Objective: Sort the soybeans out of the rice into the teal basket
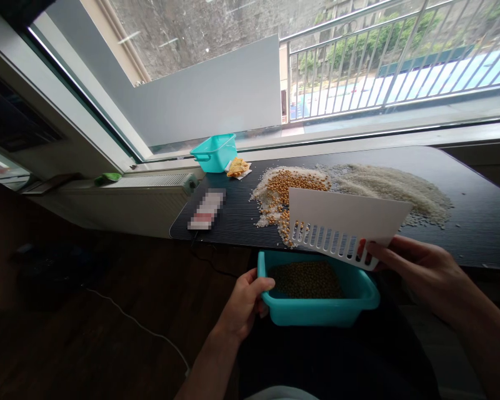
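My left hand [246,297] grips the left rim of a teal plastic tub [316,312] below the table's front edge. Inside the tub lies a layer of dried beans [308,279], dark in the shade. My right hand [420,272] pinches the lower right corner of a white plastic scraper [345,219] with a row of slots, held above the tub's back edge. Behind the scraper, orange-brown soybeans [295,183] lie mixed with white grains on the table. To their right spreads a wide pile of rice [387,186], partly hidden by the scraper.
The dark table [479,222] stands against a window. A second teal tub [216,153] sits at its far left corner, beside a yellowish crumpled item [238,168]. A blurred-out phone-like object [207,209] with a cable lies near the left edge. A radiator [150,194] stands left.
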`<state>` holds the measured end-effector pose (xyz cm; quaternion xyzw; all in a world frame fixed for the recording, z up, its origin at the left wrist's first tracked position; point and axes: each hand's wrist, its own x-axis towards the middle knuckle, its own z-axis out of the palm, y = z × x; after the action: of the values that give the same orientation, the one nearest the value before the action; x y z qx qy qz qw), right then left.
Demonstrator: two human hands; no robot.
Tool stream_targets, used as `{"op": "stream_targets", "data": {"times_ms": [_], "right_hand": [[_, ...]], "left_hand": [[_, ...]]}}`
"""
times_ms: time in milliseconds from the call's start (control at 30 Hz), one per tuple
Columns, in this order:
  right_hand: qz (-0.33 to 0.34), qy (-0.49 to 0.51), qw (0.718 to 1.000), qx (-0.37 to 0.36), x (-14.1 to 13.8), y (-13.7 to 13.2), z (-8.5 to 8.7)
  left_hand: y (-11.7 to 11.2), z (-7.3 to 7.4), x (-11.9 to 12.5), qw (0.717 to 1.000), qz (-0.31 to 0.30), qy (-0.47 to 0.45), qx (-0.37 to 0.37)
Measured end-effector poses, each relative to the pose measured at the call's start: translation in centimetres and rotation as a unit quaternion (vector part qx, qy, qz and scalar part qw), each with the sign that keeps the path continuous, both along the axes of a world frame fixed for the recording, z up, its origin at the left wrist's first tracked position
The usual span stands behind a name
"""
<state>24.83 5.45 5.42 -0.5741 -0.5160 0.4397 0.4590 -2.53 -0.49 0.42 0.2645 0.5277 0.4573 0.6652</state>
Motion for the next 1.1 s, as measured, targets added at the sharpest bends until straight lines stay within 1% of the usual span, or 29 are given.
{"op": "stream_targets", "data": {"times_ms": [167,300,433,533,667,833,967,1100], "right_hand": [[0.030,-0.012,0.999,0.003,0.6,-0.4,-0.8],[0.057,-0.025,0.998,0.006,-0.4,-0.6,-1.3],[0.047,-0.040,0.998,0.019,-1.8,-0.7,-1.1],[0.044,-0.054,0.997,0.025,-2.1,-0.9,-0.8],[0.019,-0.043,0.999,0.013,-1.3,-1.1,-0.7],[-0.037,-0.034,0.999,-0.013,0.7,-1.2,-1.0],[-0.068,-0.052,0.996,-0.003,1.7,-1.2,-1.0],[-0.077,-0.035,0.996,0.015,1.5,-0.8,-0.8]], "left_hand": [[0.0,-0.1,0.0,1.000,0.003,0.001,0.002],[0.0,-0.1,0.1,1.000,0.009,0.001,0.000],[0.0,-0.1,0.1,1.000,0.010,-0.001,0.003],[0.0,-0.2,0.0,1.000,0.006,-0.003,0.007],[0.0,-0.2,0.0,1.000,0.007,0.004,0.000],[0.1,0.0,0.0,1.000,0.007,0.004,-0.004],[0.1,-0.1,0.0,1.000,0.006,0.002,-0.004],[0.0,-0.2,0.0,1.000,0.005,0.000,-0.006]]}}
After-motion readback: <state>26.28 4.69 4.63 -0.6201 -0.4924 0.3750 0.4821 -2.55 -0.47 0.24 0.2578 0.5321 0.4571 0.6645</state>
